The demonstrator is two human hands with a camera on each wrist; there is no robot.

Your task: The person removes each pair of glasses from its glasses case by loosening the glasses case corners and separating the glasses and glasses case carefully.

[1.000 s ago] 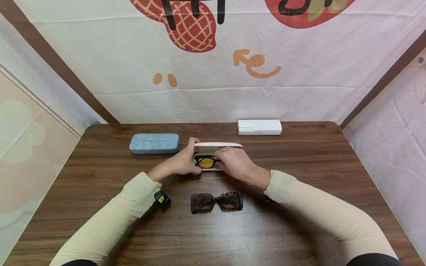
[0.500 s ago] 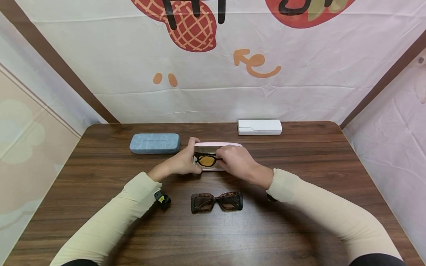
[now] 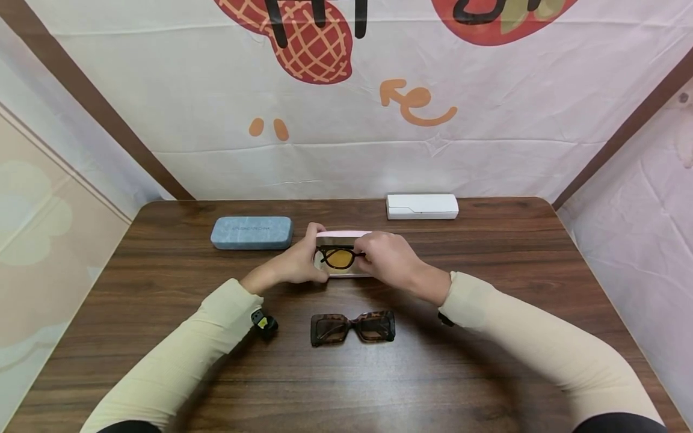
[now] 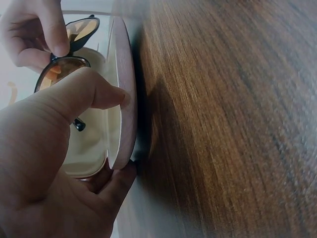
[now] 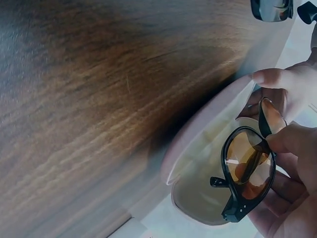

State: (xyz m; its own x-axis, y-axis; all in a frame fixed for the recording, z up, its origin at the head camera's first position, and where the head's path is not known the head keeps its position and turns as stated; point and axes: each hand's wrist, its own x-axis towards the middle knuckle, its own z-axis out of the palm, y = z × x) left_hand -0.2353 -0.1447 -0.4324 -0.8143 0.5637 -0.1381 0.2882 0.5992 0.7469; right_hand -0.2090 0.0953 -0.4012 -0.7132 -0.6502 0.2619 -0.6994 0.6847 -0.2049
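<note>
An open pink glasses case [image 3: 343,234] with a pale lining stands at the middle of the table. My left hand [image 3: 296,261] grips its left end, the thumb on the near edge and the fingers round the far side. My right hand [image 3: 392,260] pinches black-framed glasses [image 5: 247,166] with amber lenses at the bridge, over the open case. In the head view that hand hides one lens and the case's right end. The left wrist view shows the pink shell [image 4: 126,74] under the thumb. Tortoiseshell sunglasses [image 3: 353,328] lie on the table nearer to me.
A blue glasses case [image 3: 251,233] lies left of my left hand. Toward the back edge, right of centre, sits a white case [image 3: 422,207]. Behind the wooden table [image 3: 346,391] hangs a printed cloth [image 3: 346,162].
My right hand has shifted slightly right and up with the amber glasses, uncovering more of the near lens and the case's inside. My left hand stays on the case.
</note>
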